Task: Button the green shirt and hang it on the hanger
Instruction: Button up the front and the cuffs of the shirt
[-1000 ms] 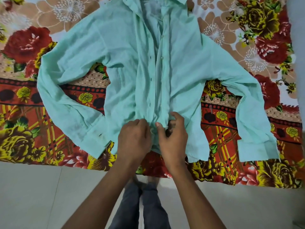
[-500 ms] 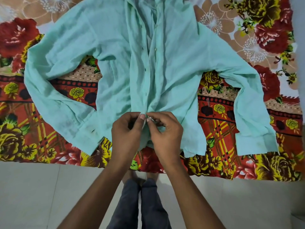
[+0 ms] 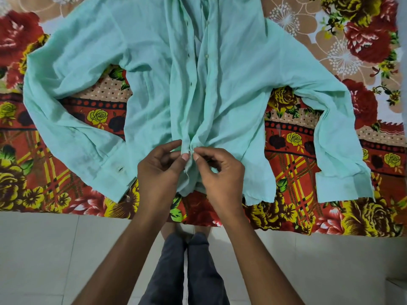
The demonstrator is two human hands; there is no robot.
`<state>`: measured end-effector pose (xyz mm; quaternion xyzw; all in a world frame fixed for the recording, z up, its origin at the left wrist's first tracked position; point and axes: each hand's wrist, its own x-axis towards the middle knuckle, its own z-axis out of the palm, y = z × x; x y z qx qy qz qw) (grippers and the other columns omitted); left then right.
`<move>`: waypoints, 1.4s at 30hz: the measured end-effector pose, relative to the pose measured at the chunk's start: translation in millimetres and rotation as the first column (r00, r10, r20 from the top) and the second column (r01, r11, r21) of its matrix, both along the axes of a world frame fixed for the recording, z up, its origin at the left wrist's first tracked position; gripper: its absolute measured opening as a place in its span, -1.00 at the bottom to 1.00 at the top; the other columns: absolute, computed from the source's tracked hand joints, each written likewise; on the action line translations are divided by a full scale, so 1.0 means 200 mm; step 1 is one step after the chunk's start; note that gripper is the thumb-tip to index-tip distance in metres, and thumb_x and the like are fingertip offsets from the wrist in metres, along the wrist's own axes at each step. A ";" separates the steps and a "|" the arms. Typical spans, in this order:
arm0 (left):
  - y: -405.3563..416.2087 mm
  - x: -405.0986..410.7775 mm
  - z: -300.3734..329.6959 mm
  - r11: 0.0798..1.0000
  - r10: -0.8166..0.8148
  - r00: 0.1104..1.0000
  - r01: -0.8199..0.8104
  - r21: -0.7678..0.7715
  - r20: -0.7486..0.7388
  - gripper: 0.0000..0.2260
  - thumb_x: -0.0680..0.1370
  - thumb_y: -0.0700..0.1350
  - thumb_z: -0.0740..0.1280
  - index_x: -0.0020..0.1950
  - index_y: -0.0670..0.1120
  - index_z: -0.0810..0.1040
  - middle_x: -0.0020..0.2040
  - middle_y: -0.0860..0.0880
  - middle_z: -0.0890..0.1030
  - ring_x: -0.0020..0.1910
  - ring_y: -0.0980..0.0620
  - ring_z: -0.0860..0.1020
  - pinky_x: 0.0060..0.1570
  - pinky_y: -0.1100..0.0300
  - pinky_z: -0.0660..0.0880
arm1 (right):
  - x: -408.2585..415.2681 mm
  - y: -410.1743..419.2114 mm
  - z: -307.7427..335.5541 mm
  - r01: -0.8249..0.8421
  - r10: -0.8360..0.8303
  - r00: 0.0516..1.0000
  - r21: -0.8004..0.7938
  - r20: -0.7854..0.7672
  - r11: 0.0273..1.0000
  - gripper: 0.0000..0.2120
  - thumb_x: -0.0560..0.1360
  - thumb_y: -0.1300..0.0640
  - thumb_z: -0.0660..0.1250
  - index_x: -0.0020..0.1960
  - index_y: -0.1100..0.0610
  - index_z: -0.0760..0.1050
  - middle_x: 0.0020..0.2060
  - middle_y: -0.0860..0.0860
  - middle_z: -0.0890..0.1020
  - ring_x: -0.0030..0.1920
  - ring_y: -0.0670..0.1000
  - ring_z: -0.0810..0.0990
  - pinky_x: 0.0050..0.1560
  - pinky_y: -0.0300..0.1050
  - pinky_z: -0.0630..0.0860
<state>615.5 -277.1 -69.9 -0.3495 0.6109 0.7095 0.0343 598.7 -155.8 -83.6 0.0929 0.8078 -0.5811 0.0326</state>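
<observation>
Two hands meet at the lower centre of the frame. The left hand (image 3: 159,170) and the right hand (image 3: 220,172) each pinch one front edge of the green shirt (image 3: 231,89) between thumb and fingers, close above its hem. This shirt lies flat and face up on a flowered bedsheet (image 3: 330,40). Its long axis runs from bottom to top, collar toward the upper edge, hem toward the person. Both sleeves bend down at left and right.
</observation>
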 end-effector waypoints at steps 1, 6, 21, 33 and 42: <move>0.01 0.00 0.00 0.999 -0.022 1.000 0.022 -0.026 -0.014 -0.78 0.57 -0.27 0.47 0.21 -0.11 0.67 -0.04 -0.07 0.77 0.03 -0.04 0.74 0.10 0.07 0.66 | 0.00 0.00 0.00 -0.004 0.004 1.000 -0.004 0.006 1.000 -0.89 0.53 0.22 0.52 0.04 0.11 0.74 -0.08 -0.11 0.75 0.00 -0.13 0.72 0.04 -0.25 0.63; 0.02 0.00 0.00 0.986 -0.092 0.995 0.085 -0.146 -0.040 -0.78 0.58 -0.26 0.46 0.21 -0.09 0.67 -0.07 0.01 0.77 -0.02 0.09 0.74 0.00 0.24 0.64 | 0.00 0.00 0.00 0.052 -0.037 0.990 -0.102 0.139 0.993 -0.94 0.53 0.18 0.52 0.00 0.11 0.70 -0.13 -0.09 0.75 -0.05 -0.10 0.73 0.05 -0.11 0.68; 0.01 -0.02 0.04 0.963 -0.124 0.989 0.100 -0.251 -0.085 -0.67 0.52 -0.27 0.52 0.25 -0.06 0.60 -0.11 0.01 0.77 -0.05 0.11 0.74 0.05 0.19 0.65 | -0.01 0.02 0.03 -0.011 0.020 0.995 -0.096 0.100 0.995 -0.77 0.51 0.26 0.51 -0.01 0.21 0.45 -0.18 0.02 0.70 -0.11 -0.04 0.72 0.04 -0.05 0.69; 0.00 -0.02 0.04 0.991 -0.066 0.998 0.063 -0.116 -0.024 -0.66 0.52 -0.32 0.50 0.26 -0.13 0.57 -0.10 -0.04 0.78 -0.11 0.03 0.76 -0.03 0.29 0.63 | -0.03 0.00 0.04 0.034 -0.019 0.988 -0.099 0.153 0.995 -0.76 0.54 0.19 0.50 0.04 0.16 0.44 -0.19 0.01 0.73 -0.11 -0.10 0.74 -0.01 -0.18 0.65; 0.00 -0.11 0.00 0.837 -0.109 0.992 0.056 -0.545 -0.064 -0.86 0.55 -0.11 0.50 0.07 -0.07 0.63 -0.13 0.09 0.69 -0.18 0.19 0.67 -0.17 0.38 0.57 | -0.14 0.02 0.04 -0.003 0.020 0.998 0.260 -0.065 0.966 -0.88 0.56 0.13 0.48 -0.05 0.15 0.56 -0.22 -0.07 0.65 -0.19 -0.14 0.62 -0.16 -0.39 0.50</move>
